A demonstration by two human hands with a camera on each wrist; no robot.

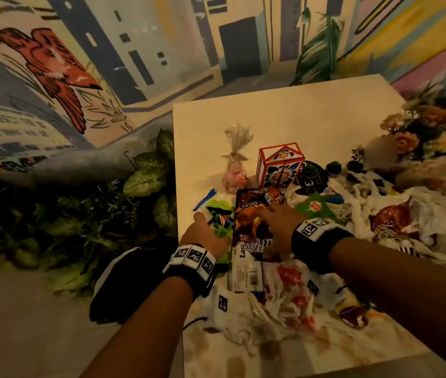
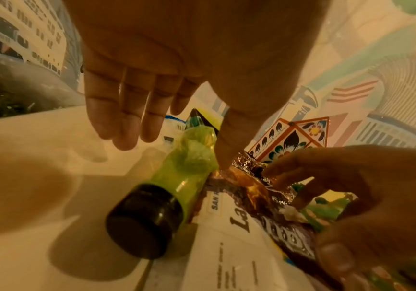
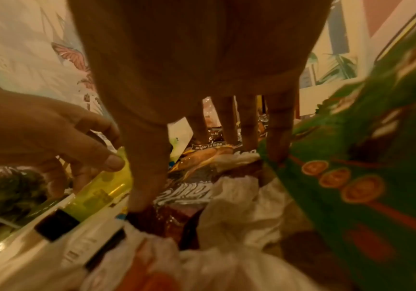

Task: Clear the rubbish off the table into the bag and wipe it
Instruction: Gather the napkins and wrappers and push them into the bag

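While a green bottle [image 2: 176,181] with a dark cap lies on the tabletop [image 1: 284,118], the left hand [image 1: 205,236] hovers open over it; the right hand [image 1: 279,227] presses spread fingers on a brown snack packet [image 1: 249,227].

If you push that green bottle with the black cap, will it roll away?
Probably. The bottle lies on its side on the smooth table, so it could roll sideways. The chip bag beside it may stop it. It looks like light plastic.
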